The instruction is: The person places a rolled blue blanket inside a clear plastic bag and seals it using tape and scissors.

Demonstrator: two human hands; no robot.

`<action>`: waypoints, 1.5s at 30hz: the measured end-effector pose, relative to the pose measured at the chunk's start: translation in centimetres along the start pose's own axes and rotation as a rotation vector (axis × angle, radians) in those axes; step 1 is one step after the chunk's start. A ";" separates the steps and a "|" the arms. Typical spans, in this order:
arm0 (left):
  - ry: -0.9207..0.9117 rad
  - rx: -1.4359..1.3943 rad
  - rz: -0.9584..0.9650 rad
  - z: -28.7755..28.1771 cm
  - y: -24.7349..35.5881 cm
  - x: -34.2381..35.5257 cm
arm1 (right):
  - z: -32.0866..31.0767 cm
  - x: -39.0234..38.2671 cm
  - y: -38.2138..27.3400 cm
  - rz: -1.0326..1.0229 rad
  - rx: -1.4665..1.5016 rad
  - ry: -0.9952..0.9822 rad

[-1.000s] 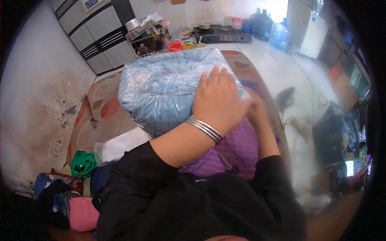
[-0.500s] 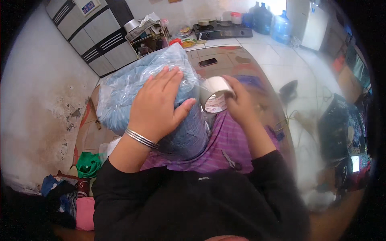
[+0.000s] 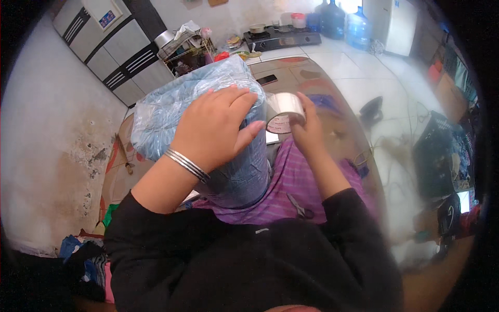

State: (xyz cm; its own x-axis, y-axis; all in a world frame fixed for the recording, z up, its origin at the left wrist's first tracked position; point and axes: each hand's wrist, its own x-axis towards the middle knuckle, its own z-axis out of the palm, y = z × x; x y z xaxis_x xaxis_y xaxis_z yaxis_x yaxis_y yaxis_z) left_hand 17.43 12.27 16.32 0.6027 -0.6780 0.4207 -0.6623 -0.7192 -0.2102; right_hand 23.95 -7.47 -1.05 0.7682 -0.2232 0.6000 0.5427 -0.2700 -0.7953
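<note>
A bulky bundle of folded blue fabric in clear plastic wrap (image 3: 171,112) stands in front of me, against my lap. My left hand (image 3: 215,125) lies flat on its top and right edge, fingers stretched out and thumb apart. In my right hand (image 3: 307,125) is a roll of clear packing tape (image 3: 287,105), gripped by its side just right of the bundle. A strip of tape seems to run from the roll to the bundle's edge. Small scissors (image 3: 300,207) rest on the purple striped cloth (image 3: 280,177) over my lap.
Beyond the bundle a phone (image 3: 267,79) lies on the patterned mat (image 3: 296,73). Farther back are a gas stove (image 3: 283,39), a wire rack (image 3: 189,54) and blue water jugs (image 3: 357,28). A dark crate (image 3: 439,156) stands at right; clothes (image 3: 86,255) lie at lower left.
My left hand has slid a little right along the bundle's edge. The right hand and the tape roll have shifted slightly right and up. The view has turned a little.
</note>
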 end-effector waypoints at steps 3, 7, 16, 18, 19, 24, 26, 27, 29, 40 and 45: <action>-0.070 -0.086 0.029 -0.1 0.2 2.5 | -0.6 -0.2 0.0 -0.079 -0.014 0.007; -0.223 -0.043 0.020 0.5 0.1 4.8 | -2.1 -1.4 -0.7 0.120 0.167 -0.083; -0.232 0.274 0.024 2.6 1.2 3.5 | -9.4 -13.5 4.9 0.682 -0.429 -0.483; -0.199 0.242 -0.065 2.0 1.8 3.1 | -8.9 -16.5 4.5 0.720 -0.712 -0.938; -0.199 0.239 -0.065 2.3 2.5 3.4 | -8.5 -17.7 4.1 0.715 -0.855 -1.158; 0.019 -0.107 -0.074 2.9 1.8 3.0 | -7.4 -21.2 7.3 0.688 -0.949 -1.207; 0.012 -0.002 -0.124 3.2 1.2 2.8 | -7.4 -21.6 8.5 0.682 -0.987 -1.184; -0.005 0.108 -0.187 2.9 0.9 2.5 | -7.3 -22.2 8.9 0.692 -1.027 -1.164; 0.010 0.113 -0.185 2.9 -0.3 1.2 | -7.1 -22.5 9.1 0.689 -1.071 -1.140; -0.166 -0.041 -0.499 0.2 -0.1 1.4 | -11.6 -16.0 2.1 0.819 -0.896 -1.051; 0.284 -0.131 -0.231 0.9 1.3 2.2 | -15.9 -17.3 1.9 0.676 -0.695 -0.586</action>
State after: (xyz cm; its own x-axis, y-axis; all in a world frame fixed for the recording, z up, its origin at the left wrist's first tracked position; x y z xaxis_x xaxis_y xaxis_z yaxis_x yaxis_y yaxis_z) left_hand 18.28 9.70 16.19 0.6078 -0.4184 0.6750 -0.5860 -0.8099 0.0256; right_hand 6.32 -18.97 -11.57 0.9722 -0.0973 -0.2129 -0.2102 -0.7628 -0.6115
